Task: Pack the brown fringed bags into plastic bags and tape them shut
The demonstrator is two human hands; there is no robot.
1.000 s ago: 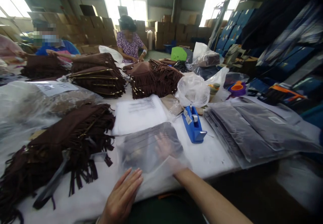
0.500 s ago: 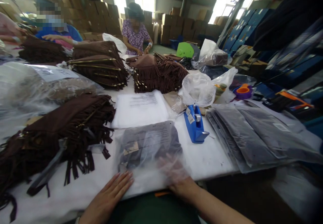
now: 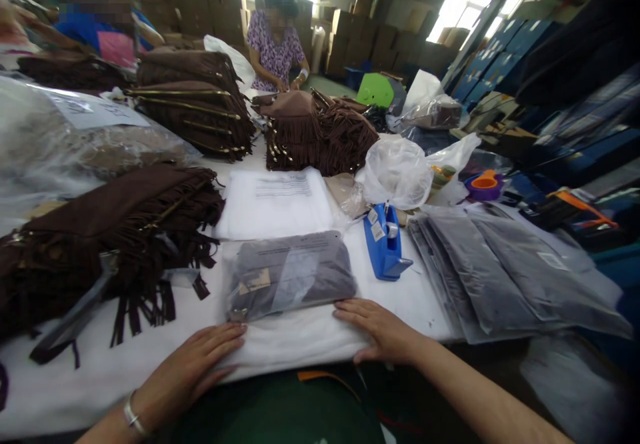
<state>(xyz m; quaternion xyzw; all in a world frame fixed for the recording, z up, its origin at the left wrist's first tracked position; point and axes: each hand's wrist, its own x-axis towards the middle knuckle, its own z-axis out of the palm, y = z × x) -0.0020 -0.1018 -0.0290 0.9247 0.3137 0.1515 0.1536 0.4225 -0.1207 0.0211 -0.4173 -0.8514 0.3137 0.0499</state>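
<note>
One bagged garment [image 3: 290, 272]: near edge of table [image 3: 420, 304], between hands.
Hands: left hand [image 3: 200, 357], right hand [image 3: 383, 327] — flat, clasping nothing, on its near flap [image 3: 295, 341].
Handling: likely light, soft, slippery film — pinch flap corners.

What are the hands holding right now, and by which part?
Nothing is gripped. The left hand and right hand lie flat on the bag's empty near end.
</note>
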